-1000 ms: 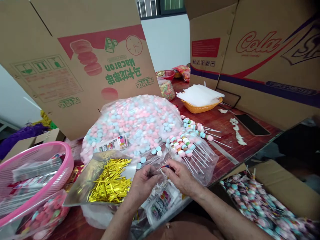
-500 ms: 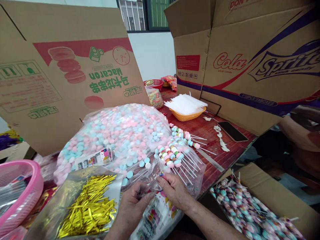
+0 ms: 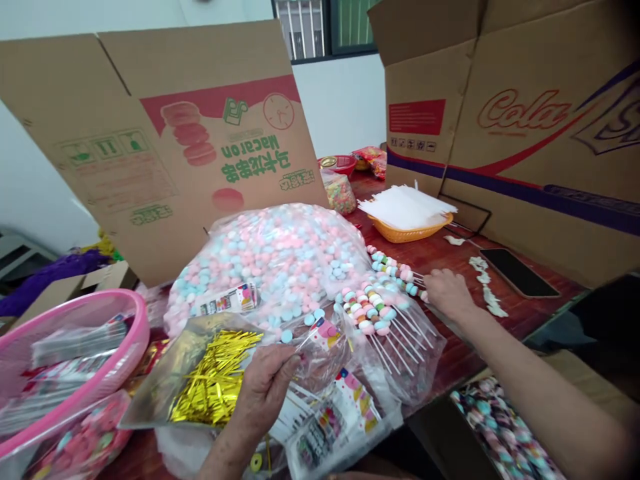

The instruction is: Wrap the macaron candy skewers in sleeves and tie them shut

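My left hand (image 3: 270,377) pinches the edge of a small clear plastic bag (image 3: 325,333) with a pink and yellow print. Flat printed bags (image 3: 325,427) lie in front of it. On the right, my right hand (image 3: 450,293) has its fingers curled over the stick ends of several candy skewers (image 3: 395,267); how many it grips is hidden. A second group of skewers (image 3: 367,307), with pink, blue and white candies, rests on clear plastic. Left of my left hand, gold twist ties (image 3: 215,380) fill an open bag.
Behind lies a big clear bag of pink and blue candies (image 3: 280,253). An orange basket (image 3: 410,233) holds white sticks. A phone (image 3: 520,272), a pink basket (image 3: 135,320) and large cardboard boxes (image 3: 200,67) stand around. Below right, a box holds wrapped skewers (image 3: 500,427).
My right hand has left the bag at my left hand and reached right to the skewers' sticks. The view has turned left, showing more of the pink basket.
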{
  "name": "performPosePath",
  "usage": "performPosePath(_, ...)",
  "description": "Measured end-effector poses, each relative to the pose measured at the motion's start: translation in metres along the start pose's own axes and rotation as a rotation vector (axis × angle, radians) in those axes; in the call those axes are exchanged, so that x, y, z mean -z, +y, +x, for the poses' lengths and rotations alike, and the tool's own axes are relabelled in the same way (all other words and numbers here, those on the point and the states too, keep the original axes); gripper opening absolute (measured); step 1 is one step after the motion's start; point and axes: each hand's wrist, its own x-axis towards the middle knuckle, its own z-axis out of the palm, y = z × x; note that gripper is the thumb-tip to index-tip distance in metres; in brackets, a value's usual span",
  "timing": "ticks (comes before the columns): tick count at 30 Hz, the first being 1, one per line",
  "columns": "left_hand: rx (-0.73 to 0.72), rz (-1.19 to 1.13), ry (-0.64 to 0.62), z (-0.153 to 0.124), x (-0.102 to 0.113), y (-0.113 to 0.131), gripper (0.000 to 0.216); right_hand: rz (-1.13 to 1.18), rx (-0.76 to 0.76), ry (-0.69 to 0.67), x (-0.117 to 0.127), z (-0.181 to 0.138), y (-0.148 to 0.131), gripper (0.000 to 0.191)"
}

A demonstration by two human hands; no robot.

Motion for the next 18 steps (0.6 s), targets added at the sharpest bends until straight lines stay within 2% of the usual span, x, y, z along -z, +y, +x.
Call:
performPosePath(2,-0.012,0.024,-0.006,-0.002,0.006,-0.002,0.014,0.025,0.092,-0.003,0.000,-0.015,0.002,0.015)
performPosePath(5,-0.027,0.044,-0.039,0.001,0.013,-0.002,0.018,0.228,0.346,0.157,0.009,-0.048,-0.005,0.027)
performPosePath(7,-0.062,0.048,-0.073,0.006,0.015,-0.001,0.019,0.335,0.526,0.244,0.019,-0.070,-0.015,0.026)
performPosePath(9,-0.112,0.043,-0.096,0.011,0.016,0.002,0.018,0.333,0.631,0.242,0.029,-0.086,-0.028,0.025)
performPosePath(13,-0.151,0.064,-0.138,0.017,0.024,0.006,0.019,0.247,0.735,0.203,0.039,-0.103,-0.039,0.028)
performPosePath(18,-0.175,0.131,-0.176,0.019,0.037,0.007,0.019,0.144,0.813,0.198,0.035,-0.108,-0.029,0.033)
